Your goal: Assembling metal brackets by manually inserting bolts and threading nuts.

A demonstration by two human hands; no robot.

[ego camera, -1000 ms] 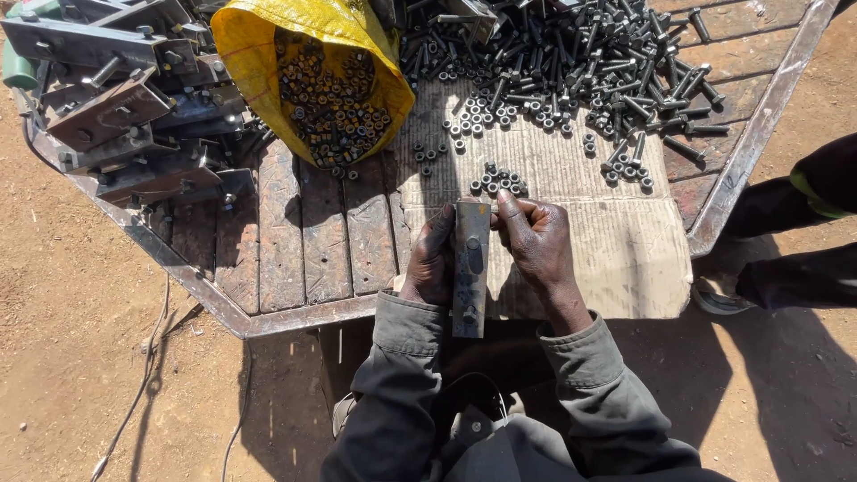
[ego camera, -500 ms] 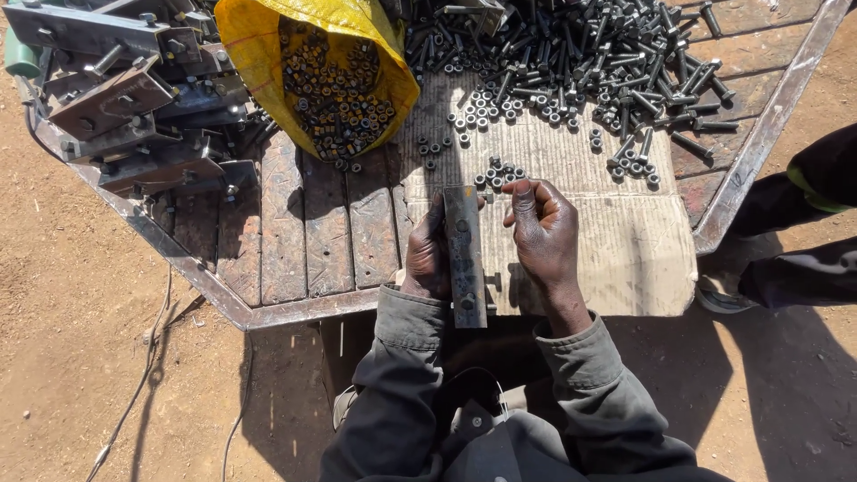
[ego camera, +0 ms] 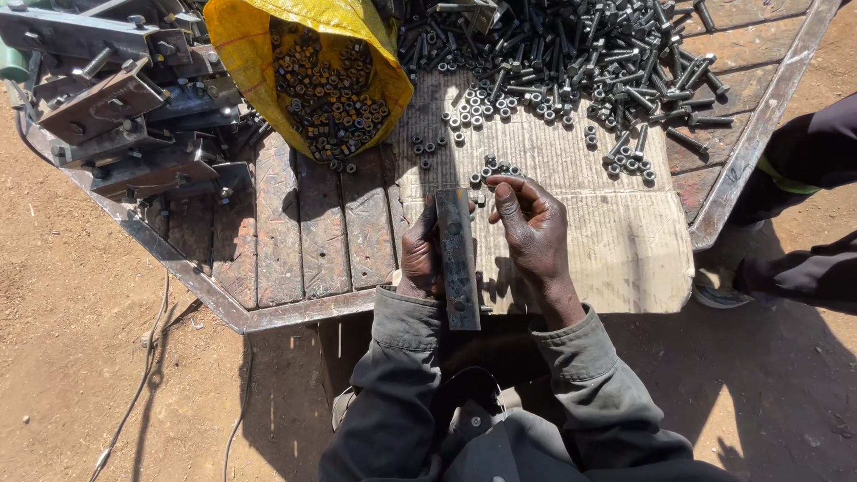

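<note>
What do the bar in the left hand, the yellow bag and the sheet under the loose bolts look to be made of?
The flat bar in the left hand looks like bare steel: dull grey, scuffed, with drilled holes. The yellow bag seems woven plastic sacking, judging by its crinkled, slightly shiny folds. The sheet looks like corrugated cardboard: tan, ribbed, with a crease.

**Both hands raised close together, forearms in grey sleeves**

The left hand (ego camera: 420, 254) is closed in a grip, fingers wrapped round from the left side, thumb side uppermost, knuckles outward. The right hand (ego camera: 536, 234) sits just beside it, palm turned inward, fingers half curled, with the fingertips (ego camera: 502, 186) bent towards the left. Both wrists emerge from grey cuffs; the forearms converge from the body.
</note>
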